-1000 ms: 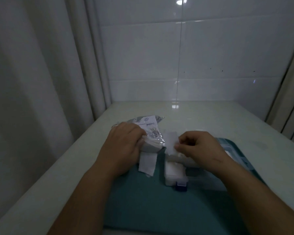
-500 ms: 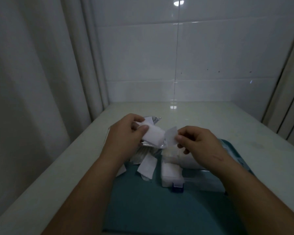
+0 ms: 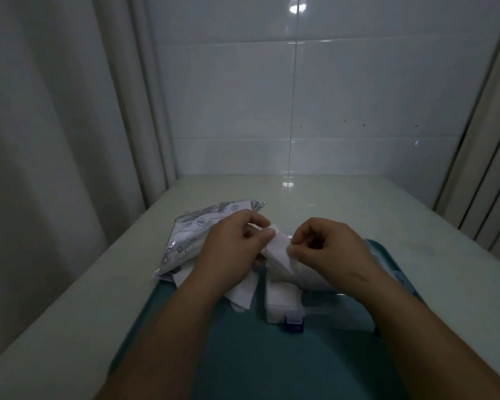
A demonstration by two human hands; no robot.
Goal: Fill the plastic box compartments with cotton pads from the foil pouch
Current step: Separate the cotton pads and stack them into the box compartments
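Note:
Both hands hold a small stack of white cotton pads (image 3: 277,249) above the clear plastic box (image 3: 329,310). My left hand (image 3: 231,249) grips the stack's left end with thumb and fingers. My right hand (image 3: 326,249) pinches its right edge. The box sits on a teal tray (image 3: 243,356); its near-left compartment (image 3: 282,301) is full of white pads, and a blue latch (image 3: 294,324) shows at its front. The silver foil pouch (image 3: 197,235) lies flat on the table to the left, behind my left hand. A few loose pads (image 3: 243,293) lie under my left wrist.
The pale table (image 3: 358,209) ends at a white tiled wall at the back. A curtain (image 3: 55,140) hangs along the left side, and a window frame (image 3: 485,168) stands at the right. My forearms cover much of the tray and box.
The foil pouch has left my left hand and now lies on the table. The pads came out of it, and both hands now hold the stack over the box.

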